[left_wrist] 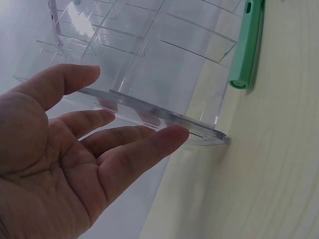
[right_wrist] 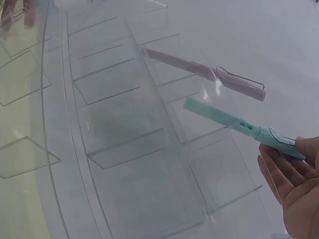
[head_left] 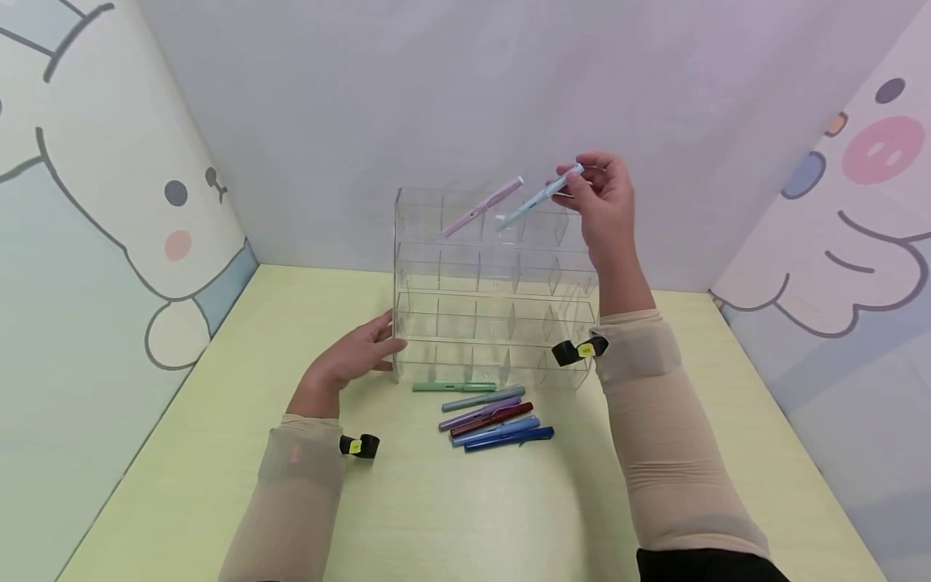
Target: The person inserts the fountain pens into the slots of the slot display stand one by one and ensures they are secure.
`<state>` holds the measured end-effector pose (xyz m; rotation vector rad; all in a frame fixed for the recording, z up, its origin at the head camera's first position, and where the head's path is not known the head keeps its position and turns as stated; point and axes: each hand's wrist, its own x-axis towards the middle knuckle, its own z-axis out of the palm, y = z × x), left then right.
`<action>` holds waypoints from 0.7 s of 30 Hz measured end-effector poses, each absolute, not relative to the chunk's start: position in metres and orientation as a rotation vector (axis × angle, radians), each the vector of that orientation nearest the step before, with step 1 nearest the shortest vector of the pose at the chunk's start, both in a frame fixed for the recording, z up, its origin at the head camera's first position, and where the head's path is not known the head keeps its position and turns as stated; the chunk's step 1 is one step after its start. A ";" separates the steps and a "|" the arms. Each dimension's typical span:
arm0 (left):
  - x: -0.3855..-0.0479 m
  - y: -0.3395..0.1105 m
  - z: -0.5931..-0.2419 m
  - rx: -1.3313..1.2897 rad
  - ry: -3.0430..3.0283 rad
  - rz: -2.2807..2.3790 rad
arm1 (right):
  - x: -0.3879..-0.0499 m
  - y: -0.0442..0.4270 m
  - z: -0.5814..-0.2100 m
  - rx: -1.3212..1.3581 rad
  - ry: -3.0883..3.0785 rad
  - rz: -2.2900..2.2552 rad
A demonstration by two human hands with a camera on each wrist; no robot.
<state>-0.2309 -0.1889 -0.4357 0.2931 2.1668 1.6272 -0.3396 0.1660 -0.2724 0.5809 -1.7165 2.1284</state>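
A clear pen rack [head_left: 494, 303] with tiers of small compartments stands upright on the table. My right hand [head_left: 607, 198] pinches a light blue pen [head_left: 541, 196] by its cap end. The pen's other end slants down into the rack's top tier, and in the right wrist view this pen [right_wrist: 224, 119] looks mint. To its left a lilac pen [head_left: 483, 208] leans in a top-tier compartment. At the rack's left side, my left hand [head_left: 358, 352] has its fingers extended against the side panel, the thumb near the front edge [left_wrist: 164, 113].
A green pen [head_left: 454, 387] lies along the rack's front base. In front of it lie a grey-blue pen [head_left: 483, 399], a purple pen [head_left: 480, 414], a dark red pen [head_left: 492, 419], a light blue-violet pen [head_left: 496, 431] and a dark blue pen [head_left: 509, 439]. Behind the rack rises a pale wall [head_left: 465, 97].
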 end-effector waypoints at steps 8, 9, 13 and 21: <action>-0.231 -0.188 -0.436 0.285 2.164 1.630 | -0.336 0.165 -0.272 0.560 -1.838 2.053; -0.231 -0.188 -0.436 0.284 2.162 1.630 | -0.334 0.165 -0.272 0.560 -1.856 2.039; -0.230 -0.187 -0.436 0.281 2.164 1.626 | -0.326 0.163 -0.268 0.560 -1.913 1.985; -0.231 -0.187 -0.437 0.288 2.172 1.627 | -0.321 0.159 -0.266 0.538 -2.033 1.865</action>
